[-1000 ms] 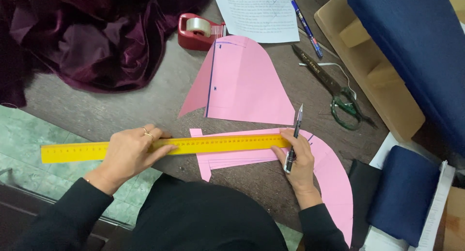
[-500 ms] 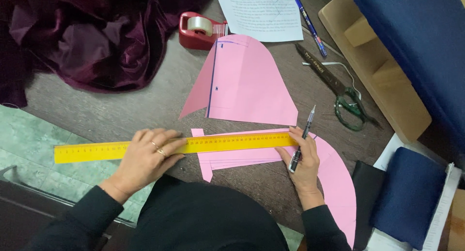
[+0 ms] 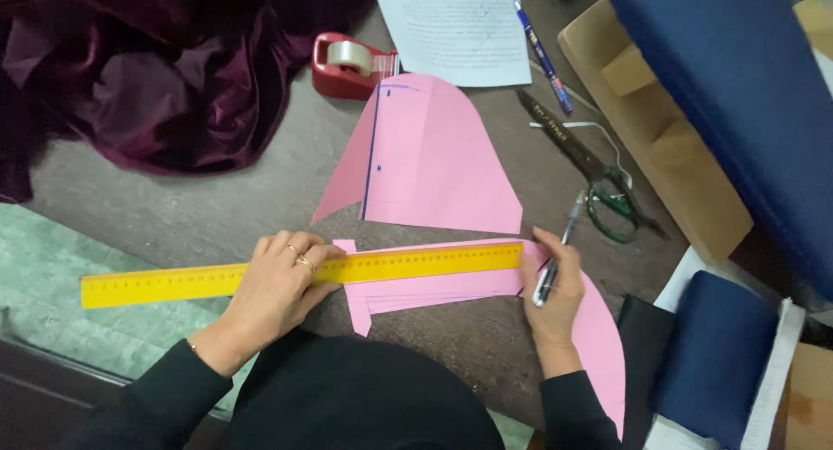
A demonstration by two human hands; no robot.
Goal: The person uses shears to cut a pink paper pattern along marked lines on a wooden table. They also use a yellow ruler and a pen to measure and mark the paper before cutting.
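Note:
My left hand [image 3: 276, 287] presses flat on a long yellow ruler [image 3: 408, 263] that lies across a pink paper pattern piece [image 3: 599, 328] on the dark table. My right hand [image 3: 555, 289] holds a pen [image 3: 555, 259] at the ruler's right end, its tip down by the paper. A second pink paper piece [image 3: 434, 155], rounded at the top with a dark line along its left fold, lies just beyond the ruler.
Dark red velvet fabric [image 3: 147, 68] is heaped at the far left. A red tape dispenser [image 3: 347, 64], a printed white sheet [image 3: 451, 29], a blue pen [image 3: 542, 55] and green-handled scissors [image 3: 590, 168] lie beyond. Navy fabric [image 3: 737, 94] over cardboard boxes [image 3: 659, 146] fills the right.
The ruler has shifted a little to the right along the pink paper. My right hand with the pen has moved right and tilted up off the ruler's end.

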